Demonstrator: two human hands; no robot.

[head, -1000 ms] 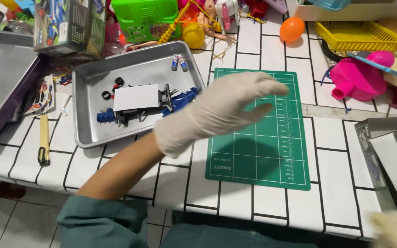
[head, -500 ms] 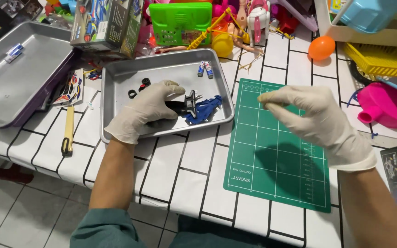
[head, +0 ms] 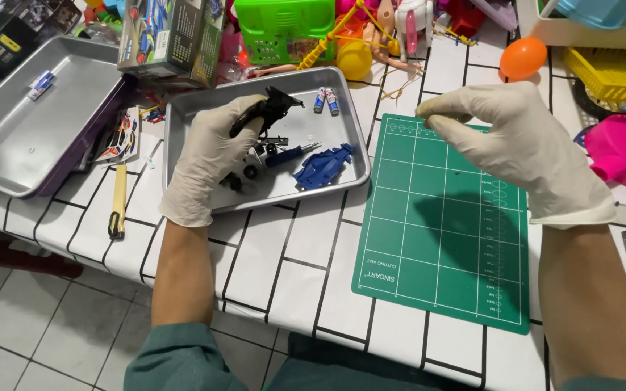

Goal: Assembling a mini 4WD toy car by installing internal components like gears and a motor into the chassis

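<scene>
The left hand (head: pixel 208 163) grips a black toy part (head: pixel 269 108) above the tray (head: pixel 182 116), near the surface's far edge. The right hand (head: pixel 508 145) hovers over the green mat (head: pixel 443 239), fingers pinched; whether they hold anything I cannot tell. A loose grip could drop the part among the tray's small pieces (head: pixel 324 165).

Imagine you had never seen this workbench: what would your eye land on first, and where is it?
Probably the two white-gloved hands: the left hand lifts a black toy-car part over the metal tray, and the right hand hovers, fingertips pinched, above the green cutting mat. Next, the blue car shell lying in that tray.
</scene>
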